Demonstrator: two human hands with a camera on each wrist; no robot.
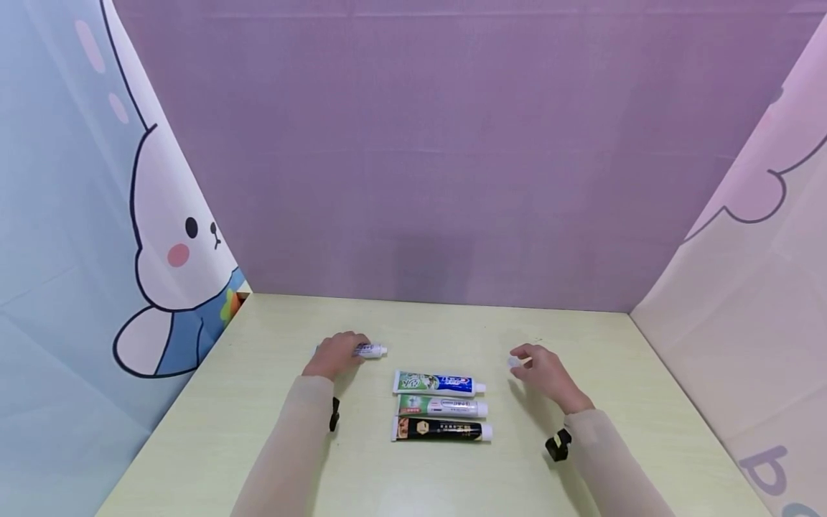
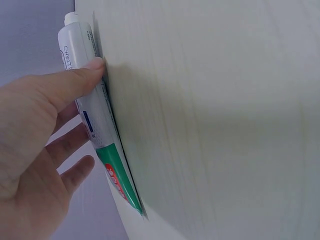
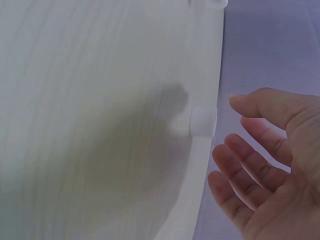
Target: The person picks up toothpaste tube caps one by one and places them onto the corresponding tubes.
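Note:
My left hand (image 1: 337, 355) holds a white toothpaste tube (image 2: 82, 47) with a green tail end, at the back left of the table. Its thumb lies along the tube's upper side and the other fingers are behind it; a small white tip (image 2: 71, 18) shows at the end. On the right, my right hand (image 1: 545, 373) hovers with loosely bent fingers around a small white cap (image 3: 202, 121) standing on the table. In the right wrist view a gap separates thumb and fingertips from the cap.
Between the hands three toothpaste tubes lie in a row: a blue-and-green one (image 1: 436, 383) farthest back, a green-and-white one (image 1: 442, 406) in the middle and a black one (image 1: 442, 430) nearest. All point their white caps right. A purple cloth (image 1: 439, 158) hangs behind the table (image 1: 446, 481).

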